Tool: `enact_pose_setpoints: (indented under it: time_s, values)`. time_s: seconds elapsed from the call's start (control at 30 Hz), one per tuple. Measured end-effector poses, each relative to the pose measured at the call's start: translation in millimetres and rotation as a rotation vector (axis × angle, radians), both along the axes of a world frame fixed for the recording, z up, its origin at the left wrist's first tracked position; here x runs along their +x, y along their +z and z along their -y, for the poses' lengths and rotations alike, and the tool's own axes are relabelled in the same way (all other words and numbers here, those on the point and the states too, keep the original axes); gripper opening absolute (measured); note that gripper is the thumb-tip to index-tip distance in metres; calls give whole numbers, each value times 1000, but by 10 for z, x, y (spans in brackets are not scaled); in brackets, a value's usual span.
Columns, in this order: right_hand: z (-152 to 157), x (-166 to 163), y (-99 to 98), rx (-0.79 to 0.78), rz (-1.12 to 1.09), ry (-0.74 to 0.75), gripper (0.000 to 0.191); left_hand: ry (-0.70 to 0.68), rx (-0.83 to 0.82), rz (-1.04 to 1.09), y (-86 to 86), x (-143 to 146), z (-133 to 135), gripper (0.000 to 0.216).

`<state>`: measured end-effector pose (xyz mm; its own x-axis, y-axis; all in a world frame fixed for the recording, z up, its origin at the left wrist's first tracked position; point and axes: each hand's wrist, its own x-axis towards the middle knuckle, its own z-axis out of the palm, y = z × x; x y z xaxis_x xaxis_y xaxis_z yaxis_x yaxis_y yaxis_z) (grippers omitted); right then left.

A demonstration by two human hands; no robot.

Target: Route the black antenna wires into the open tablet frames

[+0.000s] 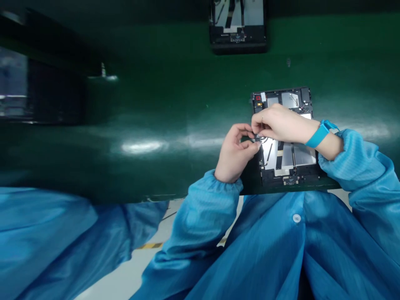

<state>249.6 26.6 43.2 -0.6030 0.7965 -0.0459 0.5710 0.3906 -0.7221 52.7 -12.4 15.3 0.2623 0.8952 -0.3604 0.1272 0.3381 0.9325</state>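
Observation:
An opened tablet (290, 154) lies on the green belt (175, 116) near its front edge, its black frame, silver shields and cables showing. My left hand (235, 154) is at the tablet's left edge, thumb and forefinger pinched on a small part I cannot make out. My right hand (276, 123) reaches across the tablet from the right. Its fingers are curled and pinch at the same spot, touching the left hand's fingertips. A blue band (318, 133) is on my right wrist.
A second opened tablet (238, 26) sits farther back on the belt. A dark block (56, 96) stands at the left. Another person's blue sleeve (62, 233) fills the lower left. My blue coat (281, 250) covers the lower right.

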Motion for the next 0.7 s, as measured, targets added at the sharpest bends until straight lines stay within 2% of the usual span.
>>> enact_pose_setpoints:
  time_s: [0.33, 0.47, 0.7]
  values:
    - [-7, -8, 0, -29, -39, 6, 22, -4, -4, 11, -7, 17, -29, 41]
    - [-20, 16, -55, 35, -46, 0, 21, 8, -23, -6, 20, 50, -64, 41]
    - [-59, 46, -155, 114, -40, -88, 18, -70, 2, -50, 46, 89, -246, 31]
